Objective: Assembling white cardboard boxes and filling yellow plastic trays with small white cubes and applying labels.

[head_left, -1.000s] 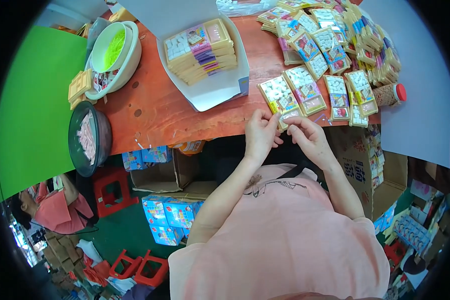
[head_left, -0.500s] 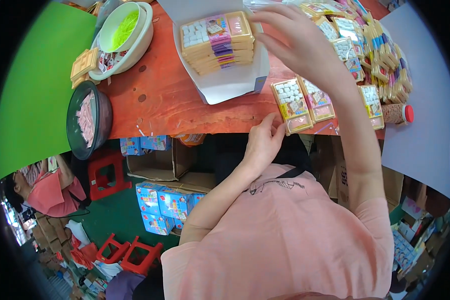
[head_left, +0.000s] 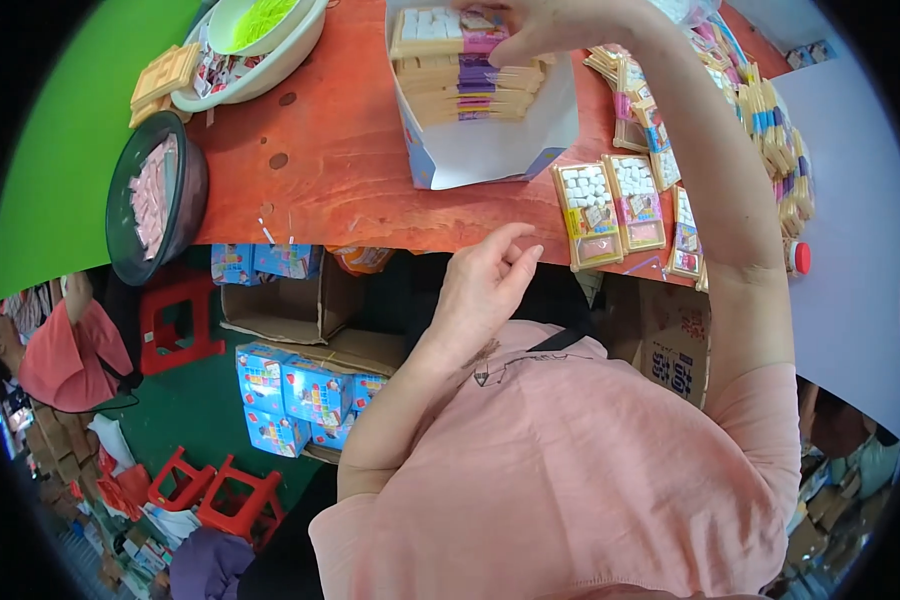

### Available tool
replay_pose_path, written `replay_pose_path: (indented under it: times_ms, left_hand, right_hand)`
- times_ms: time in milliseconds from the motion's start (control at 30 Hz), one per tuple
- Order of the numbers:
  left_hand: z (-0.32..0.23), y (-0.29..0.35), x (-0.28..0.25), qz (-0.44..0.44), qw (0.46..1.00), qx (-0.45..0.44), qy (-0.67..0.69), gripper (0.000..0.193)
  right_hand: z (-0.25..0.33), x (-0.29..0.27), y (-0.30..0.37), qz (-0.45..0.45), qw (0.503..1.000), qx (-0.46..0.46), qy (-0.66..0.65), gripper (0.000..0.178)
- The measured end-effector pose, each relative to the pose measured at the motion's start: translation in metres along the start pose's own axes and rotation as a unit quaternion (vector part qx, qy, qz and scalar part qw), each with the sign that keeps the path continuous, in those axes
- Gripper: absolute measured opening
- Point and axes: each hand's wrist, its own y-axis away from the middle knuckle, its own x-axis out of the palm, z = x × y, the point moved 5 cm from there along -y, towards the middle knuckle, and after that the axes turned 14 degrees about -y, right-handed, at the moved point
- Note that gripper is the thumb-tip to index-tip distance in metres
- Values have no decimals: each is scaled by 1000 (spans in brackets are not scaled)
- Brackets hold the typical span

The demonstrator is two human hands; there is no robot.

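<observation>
Right hand (head_left: 562, 22) spans the right part of the top pack (head_left: 428, 32), on the stack (head_left: 440, 78) inside the box (head_left: 500, 158); whether it clamps cannot be told. Left hand (head_left: 482, 288), nearer the body than the box, is empty, digits apart. Two packs (head_left: 588, 192) lie right of the box. Advisable: grip side edges, keep level, leave the stack square

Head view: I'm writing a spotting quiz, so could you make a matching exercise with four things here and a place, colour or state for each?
1. Right hand
2. Left hand
3. Dark bowl
4. Jar lid

A. Red
B. Contains pink pieces
C. At the stack of packs in the open box
D. Empty, by the table's near edge

Pairs: 1-C; 2-D; 3-B; 4-A
</observation>
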Motion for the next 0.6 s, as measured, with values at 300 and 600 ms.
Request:
replay_pose_path:
  times_ms: [300, 600]
  left_hand:
    - [-17, -14, -12, -56, 994, 9, 89, 28]
    - [-8, -14, -15, -62, 992, -16, 110, 28]
  right_hand:
    - [5, -15, 9, -44, 997, -32, -51, 81]
    - [18, -17, 42, -82, 994, -44, -49, 79]
